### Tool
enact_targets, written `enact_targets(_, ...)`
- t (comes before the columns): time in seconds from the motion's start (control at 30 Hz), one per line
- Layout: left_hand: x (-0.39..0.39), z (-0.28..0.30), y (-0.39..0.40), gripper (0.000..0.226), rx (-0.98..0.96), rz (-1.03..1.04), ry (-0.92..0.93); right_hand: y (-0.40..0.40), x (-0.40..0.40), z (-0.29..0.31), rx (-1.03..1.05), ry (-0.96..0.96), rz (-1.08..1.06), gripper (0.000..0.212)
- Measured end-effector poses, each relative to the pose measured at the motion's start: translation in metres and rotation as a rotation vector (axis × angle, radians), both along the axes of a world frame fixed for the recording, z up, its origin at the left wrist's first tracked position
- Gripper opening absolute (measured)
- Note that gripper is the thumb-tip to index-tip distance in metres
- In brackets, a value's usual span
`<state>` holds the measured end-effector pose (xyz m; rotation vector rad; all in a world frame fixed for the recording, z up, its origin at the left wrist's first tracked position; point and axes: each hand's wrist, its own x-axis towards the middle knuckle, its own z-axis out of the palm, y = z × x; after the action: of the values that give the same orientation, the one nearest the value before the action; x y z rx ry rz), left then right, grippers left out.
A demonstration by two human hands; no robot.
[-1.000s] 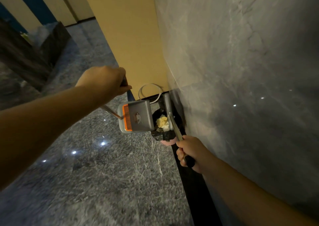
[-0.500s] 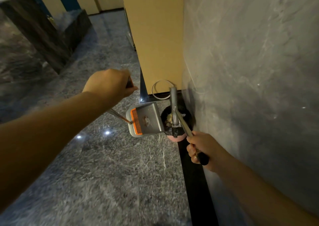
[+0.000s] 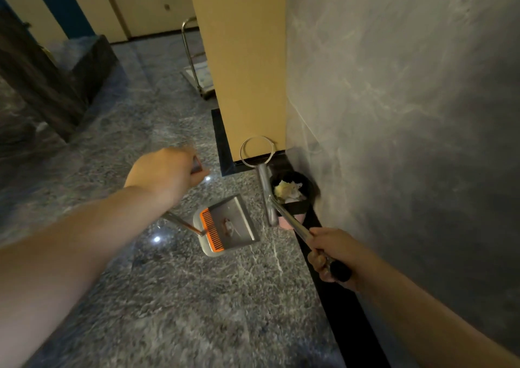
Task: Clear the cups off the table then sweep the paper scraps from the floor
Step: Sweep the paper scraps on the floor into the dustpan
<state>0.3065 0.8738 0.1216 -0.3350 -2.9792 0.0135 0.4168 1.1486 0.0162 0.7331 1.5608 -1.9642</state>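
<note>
Left hand [image 3: 166, 172], centre left of the frame: fingers are being curled round the top of a metal handle [image 3: 180, 223]. Below it, a grey dustpan [image 3: 229, 225] with an orange comb [image 3: 209, 234] is being held tilted above the floor [image 3: 174, 297]. Right hand [image 3: 330, 251], lower right: fingers are being wrapped round a black-tipped pole [image 3: 292, 221]. The pole is being run up to a grey broom head [image 3: 266, 196], standing just beside a black bin [image 3: 294, 193] at the wall [image 3: 394, 114]. Paper scraps [image 3: 287, 190] are being held in the bin. A wire ring [image 3: 257, 151] is being shown against the yellow pillar [image 3: 242, 58]. A trolley [image 3: 195, 66] is being partly hidden behind the pillar, upper centre.
</note>
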Motion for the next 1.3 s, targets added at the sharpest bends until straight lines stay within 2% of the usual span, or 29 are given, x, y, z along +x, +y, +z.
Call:
enact_targets(0.17,0.026,-0.018,-0.054,0.037,-0.070,-0.072,0.059,-0.059,0.037,-0.013,0.021,-0.045,-0.074,0.030)
enact_targets(0.3,0.042,-0.040,-0.076,0.040,-0.079,-0.123,0.062,-0.083,0.068,-0.023,0.057,-0.105,-0.064,0.012)
enact_targets(0.4,0.051,-0.056,-0.076,0.040,-0.084,-0.177,0.049,-0.087,0.083,-0.035,0.038,-0.164,-0.107,0.018)
enact_targets(0.5,0.057,-0.070,-0.067,0.040,-0.096,-0.229,0.027,-0.079,0.093,-0.049,-0.012,-0.235,-0.189,0.012)
enact_targets(0.57,0.060,-0.078,-0.056,0.041,-0.097,-0.260,0.009,-0.068,0.100,-0.061,-0.028,-0.261,-0.216,0.020)
enact_targets(0.83,0.045,-0.111,0.018,0.040,-0.069,-0.346,-0.084,-0.017,0.115,-0.091,-0.046,-0.342,-0.285,0.014)
enact_targets(0.87,0.040,-0.117,0.027,0.039,-0.071,-0.364,-0.100,-0.010,0.116,-0.096,-0.030,-0.351,-0.285,0.042)
enact_targets(0.9,0.035,-0.122,0.036,0.038,-0.061,-0.379,-0.118,-0.002,0.117,-0.100,-0.029,-0.352,-0.293,0.032)
enact_targets(0.93,0.031,-0.128,0.044,0.037,-0.037,-0.389,-0.135,0.004,0.117,-0.103,-0.041,-0.338,-0.299,0.033)
enact_targets(1.1,0.013,-0.145,0.084,0.043,0.010,-0.469,-0.169,0.024,0.117,-0.109,-0.019,-0.310,-0.306,0.012)
enact_targets(1.2,0.000,-0.147,0.104,0.034,0.048,-0.507,-0.188,0.031,0.112,-0.106,-0.014,-0.152,-0.372,0.011)
enact_targets(1.3,-0.020,-0.146,0.126,0.031,0.056,-0.572,-0.234,0.036,0.092,-0.098,-0.030,0.025,-0.397,0.021)
